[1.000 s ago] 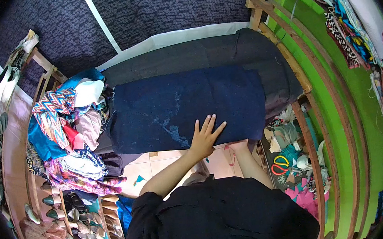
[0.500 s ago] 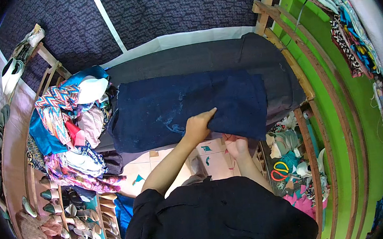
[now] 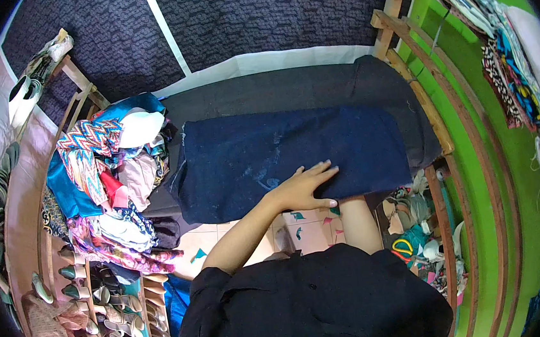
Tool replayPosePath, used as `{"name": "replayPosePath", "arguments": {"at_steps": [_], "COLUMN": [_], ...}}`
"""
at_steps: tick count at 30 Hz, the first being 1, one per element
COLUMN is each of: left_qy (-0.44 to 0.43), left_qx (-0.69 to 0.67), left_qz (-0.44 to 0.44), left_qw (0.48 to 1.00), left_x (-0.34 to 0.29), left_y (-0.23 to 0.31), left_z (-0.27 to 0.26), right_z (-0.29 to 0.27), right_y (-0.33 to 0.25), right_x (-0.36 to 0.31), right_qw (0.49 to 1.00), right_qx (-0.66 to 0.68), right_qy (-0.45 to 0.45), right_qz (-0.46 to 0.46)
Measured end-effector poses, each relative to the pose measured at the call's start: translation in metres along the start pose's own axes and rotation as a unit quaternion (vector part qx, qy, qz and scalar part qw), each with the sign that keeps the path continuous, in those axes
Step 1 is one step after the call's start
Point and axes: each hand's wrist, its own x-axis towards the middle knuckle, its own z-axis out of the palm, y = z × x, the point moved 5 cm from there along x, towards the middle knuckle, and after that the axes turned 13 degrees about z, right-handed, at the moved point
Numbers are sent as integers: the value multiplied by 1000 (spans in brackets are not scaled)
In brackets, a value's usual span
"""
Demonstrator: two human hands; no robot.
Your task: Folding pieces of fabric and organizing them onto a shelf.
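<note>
A folded dark blue cloth with pale chalky smudges lies across the dark-covered bench. On its near part my left hand rests palm down, fingers spread and open, gripping nothing. My right forearm passes under the cloth's near edge, right of the left hand. The right hand itself is hidden beneath the fabric, so its fingers do not show.
A heap of mixed fabrics with a white cap sits left. Below it are racked shoe forms. Wooden rails line the right side. Yellow-handled scissors lie among scraps. Green snippets dot the floor.
My left hand has gone from pressing the cloth with a pointed finger to lying flat and spread, farther right. My right hand has slid under the cloth. The whole view has shifted slightly.
</note>
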Motion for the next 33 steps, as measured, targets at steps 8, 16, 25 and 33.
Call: {"name": "replayPosePath", "arguments": {"at_steps": [8, 16, 25, 33], "left_qy": [133, -82, -361, -247], "left_qx": [59, -120, -386, -405], "left_qz": [-102, -211, -158, -99], "left_qw": [984, 967, 834, 875], "left_x": [21, 117, 154, 152], "left_y": [-125, -245, -227, -159], "left_z": [-104, -54, -40, -92], "right_z": [11, -1, -33, -30], "right_y": [-18, -75, -88, -67], "right_x": [19, 27, 7, -5], "right_qw": [999, 994, 987, 988], "right_qx": [-33, -43, -57, -84], "right_qy": [-39, -38, -16, -52], "right_qz": [-4, -96, -149, -118]}}
